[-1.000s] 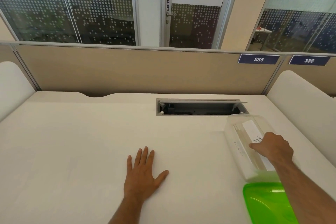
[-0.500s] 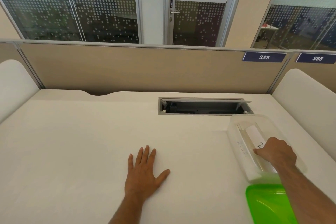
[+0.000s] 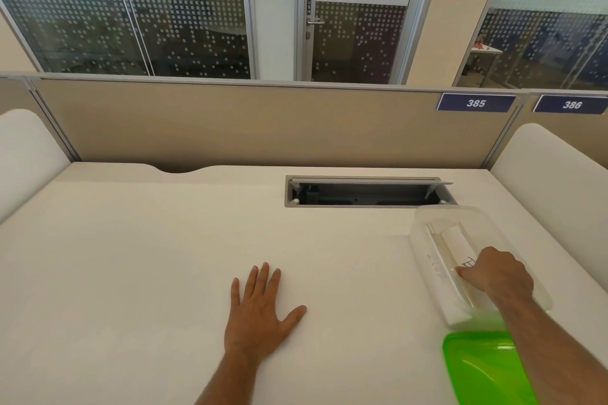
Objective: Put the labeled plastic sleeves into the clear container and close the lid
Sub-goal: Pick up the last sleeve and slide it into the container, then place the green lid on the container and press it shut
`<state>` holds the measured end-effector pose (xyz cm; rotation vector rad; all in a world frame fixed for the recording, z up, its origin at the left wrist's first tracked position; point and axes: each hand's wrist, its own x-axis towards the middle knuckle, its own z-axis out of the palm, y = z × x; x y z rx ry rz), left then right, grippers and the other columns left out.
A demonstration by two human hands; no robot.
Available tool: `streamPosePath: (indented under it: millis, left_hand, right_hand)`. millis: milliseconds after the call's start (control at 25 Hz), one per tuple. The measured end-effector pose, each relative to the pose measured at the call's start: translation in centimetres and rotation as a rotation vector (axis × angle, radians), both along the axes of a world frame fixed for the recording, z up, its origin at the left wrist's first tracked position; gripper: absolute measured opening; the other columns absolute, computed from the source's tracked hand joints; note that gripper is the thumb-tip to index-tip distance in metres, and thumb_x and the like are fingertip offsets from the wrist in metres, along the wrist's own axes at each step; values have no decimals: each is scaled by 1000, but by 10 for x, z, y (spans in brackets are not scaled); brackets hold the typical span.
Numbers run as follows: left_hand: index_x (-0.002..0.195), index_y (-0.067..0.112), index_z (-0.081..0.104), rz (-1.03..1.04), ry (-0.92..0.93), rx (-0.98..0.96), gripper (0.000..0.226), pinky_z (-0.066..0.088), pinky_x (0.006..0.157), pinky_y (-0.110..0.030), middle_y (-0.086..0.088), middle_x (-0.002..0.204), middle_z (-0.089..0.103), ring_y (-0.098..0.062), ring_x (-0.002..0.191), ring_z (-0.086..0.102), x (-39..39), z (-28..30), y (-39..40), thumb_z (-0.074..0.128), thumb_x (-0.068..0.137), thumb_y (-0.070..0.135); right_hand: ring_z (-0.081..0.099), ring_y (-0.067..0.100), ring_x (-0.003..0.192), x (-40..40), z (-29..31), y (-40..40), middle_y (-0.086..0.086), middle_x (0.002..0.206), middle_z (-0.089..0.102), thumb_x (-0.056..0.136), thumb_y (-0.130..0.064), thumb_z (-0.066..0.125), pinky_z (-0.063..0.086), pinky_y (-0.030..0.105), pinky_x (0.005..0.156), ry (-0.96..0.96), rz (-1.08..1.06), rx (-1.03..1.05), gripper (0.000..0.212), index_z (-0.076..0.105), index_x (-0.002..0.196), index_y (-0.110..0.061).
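A clear oblong container (image 3: 424, 223) stands open at the right of the white desk. Labeled plastic sleeves (image 3: 455, 240) with handwritten marks lie lengthwise inside it. My right hand (image 3: 496, 274) reaches into the container with fingers curled down onto the near end of the sleeves; whether it grips them I cannot tell. A translucent green lid (image 3: 483, 368) lies on the desk just in front of the container, partly under my right forearm. My left hand (image 3: 260, 309) rests flat on the desk, fingers spread, holding nothing.
An open cable tray slot (image 3: 365, 194) sits in the desk behind the container. A beige partition (image 3: 250, 122) closes off the back, with white rounded side panels (image 3: 556, 168) left and right. The white desk (image 3: 131, 256) spreads wide to the left.
My right hand has stayed in the container, pressing slightly deeper onto the sleeves. The view shifted a little. My left hand has not moved.
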<state>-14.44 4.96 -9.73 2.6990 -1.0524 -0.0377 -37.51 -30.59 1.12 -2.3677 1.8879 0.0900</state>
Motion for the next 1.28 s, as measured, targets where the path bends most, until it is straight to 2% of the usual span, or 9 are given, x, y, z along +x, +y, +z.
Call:
streamPosePath:
  millis: [120, 200, 320, 400, 520, 600, 840, 1080, 1280]
  left_hand:
    - [156, 29, 14, 0, 7, 0, 101, -10, 122, -47, 6, 166, 4, -13, 152, -5, 0, 1, 0, 9, 76, 90]
    - [156, 29, 14, -3, 17, -2, 100, -10, 122, -47, 6, 166, 3, -13, 152, -6, 0, 1, 0, 11, 76, 90]
    - [156, 29, 13, -11, 25, 13, 100, -10, 122, -47, 6, 166, 3, -13, 152, -7, 0, 3, 1, 11, 76, 89]
    - [156, 28, 14, -20, 32, 2, 100, -8, 122, -49, 5, 166, 6, -15, 152, -4, 0, 4, 1, 13, 76, 89]
    - [156, 27, 12, -55, 15, 13, 101, -4, 122, -51, 3, 166, 8, -17, 153, -1, -4, 8, 0, 14, 76, 89]
    - [156, 27, 9, -81, -10, 11, 102, -3, 122, -52, 1, 166, 8, -19, 153, 1, -11, 13, -4, 13, 76, 89]
    - [155, 30, -8, -174, -31, -14, 103, -9, 120, -52, 1, 166, -3, -21, 152, -8, -36, 31, -24, 5, 73, 91]
    - [152, 31, -18, -263, -40, -24, 102, -11, 120, -54, 0, 165, -11, -23, 151, -15, -64, 45, -43, 1, 72, 91]
    - [152, 30, -18, -331, -37, -33, 103, -14, 119, -54, 0, 165, -12, -24, 151, -16, -90, 48, -59, 1, 72, 92]
  right_hand:
    - [51, 26, 69, 1, 5, 4, -2, 65, 42, 74, -56, 71, 42, 29, 58, -17, 26, -51, 44, 49, 80, -18]
    - [54, 27, 71, 0, 7, 8, 0, 69, 49, 77, -57, 67, 43, 30, 59, -53, 44, -98, 45, 50, 84, -16]
    - [62, 32, 84, 2, 9, 18, 10, 94, 66, 81, -60, 61, 51, 35, 67, -166, 114, -156, 52, 56, 99, -11]
    - [61, 34, 103, 4, 9, 27, 12, 115, 65, 84, -62, 55, 52, 40, 80, -244, 197, -205, 64, 56, 121, -10]
    - [37, 32, 139, 7, 9, 42, 13, 151, 40, 89, -68, 39, 34, 46, 109, -198, 304, -187, 81, 34, 147, -11]
    - [18, 30, 148, 7, 9, 53, 12, 161, 20, 89, -72, 29, 19, 48, 118, -170, 334, -160, 88, 19, 153, -13]
    - [2, 27, 151, -8, 7, 96, 11, 164, 3, 78, -81, 3, 7, 51, 121, -123, 394, -246, 102, 4, 156, -16]
    - [-4, 30, 151, -31, -5, 122, 13, 163, -4, 73, -88, 1, 3, 55, 120, -58, 364, -309, 110, 0, 156, -14]
    - [-8, 29, 150, -61, -11, 122, 13, 163, -8, 69, -90, -4, 1, 55, 120, -24, 294, -298, 113, -7, 155, -17]
